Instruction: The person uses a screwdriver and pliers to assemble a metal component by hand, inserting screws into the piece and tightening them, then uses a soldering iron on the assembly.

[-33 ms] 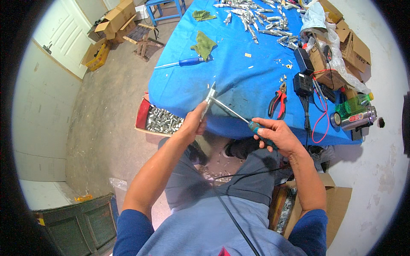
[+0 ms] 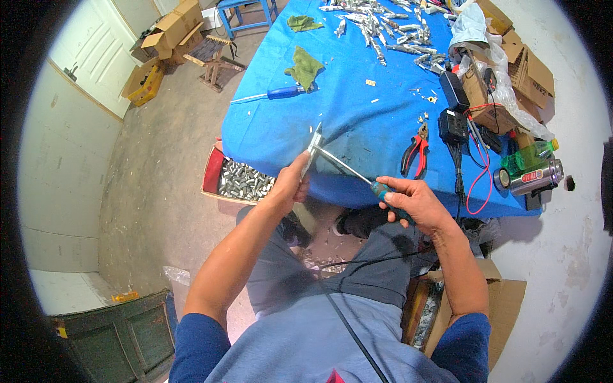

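Note:
My left hand (image 2: 292,182) grips a slim silver-white piece (image 2: 313,148) with a narrow pointed end, held up over the near edge of the blue-covered table. In my right hand (image 2: 412,203) is a screwdriver (image 2: 348,167) with a teal and dark handle, my fingers closed round it. Its metal shaft slants up to the left, and the tip meets the side of the silver-white piece. Whether the tip sits in a gap there is too small to tell. Red-handled pliers (image 2: 416,153) lie on the cloth beyond my right hand.
A box of small metal cylinders (image 2: 246,180) stands at the table's left corner. On the blue cloth (image 2: 357,64) lie a blue-handled screwdriver (image 2: 281,93), green rags (image 2: 305,67) and a heap of silvery pieces (image 2: 383,29). Black adapters (image 2: 453,124), cables and a steel flask (image 2: 536,179) are at right.

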`<action>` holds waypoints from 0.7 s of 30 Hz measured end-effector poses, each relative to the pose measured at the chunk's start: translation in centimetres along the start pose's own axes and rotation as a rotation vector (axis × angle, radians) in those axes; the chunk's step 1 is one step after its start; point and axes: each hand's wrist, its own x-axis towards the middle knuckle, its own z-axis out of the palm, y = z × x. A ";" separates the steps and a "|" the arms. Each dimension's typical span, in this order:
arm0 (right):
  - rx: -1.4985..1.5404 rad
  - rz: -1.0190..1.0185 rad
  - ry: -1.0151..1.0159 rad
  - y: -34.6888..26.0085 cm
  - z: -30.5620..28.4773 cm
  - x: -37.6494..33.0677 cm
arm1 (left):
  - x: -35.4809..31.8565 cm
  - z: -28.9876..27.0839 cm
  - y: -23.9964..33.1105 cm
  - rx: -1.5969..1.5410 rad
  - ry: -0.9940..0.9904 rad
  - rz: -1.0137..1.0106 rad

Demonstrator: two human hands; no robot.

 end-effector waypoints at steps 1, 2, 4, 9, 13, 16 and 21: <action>-0.041 -0.011 -0.004 -0.1 0.0 0.0 | 0.1 0.2 0.0 -0.014 0.017 -0.003; -0.082 -0.023 -0.008 -0.1 -0.1 0.0 | 0.2 0.1 0.0 -0.010 0.014 0.005; -0.161 -0.053 0.011 0.1 0.0 0.0 | 0.4 -0.1 -0.2 -0.003 0.007 0.018; -0.341 -0.237 0.078 2.2 0.6 0.9 | 0.8 0.4 -0.7 0.118 0.096 0.081; -0.311 -0.248 0.106 2.1 1.6 0.5 | 1.2 0.5 -1.7 0.178 0.153 0.191; -0.171 -0.186 0.106 2.4 2.0 0.3 | 1.7 0.6 -2.0 0.203 0.162 0.233; 0.149 -0.040 0.080 3.7 2.2 0.4 | 2.6 0.7 -2.5 0.293 0.253 0.274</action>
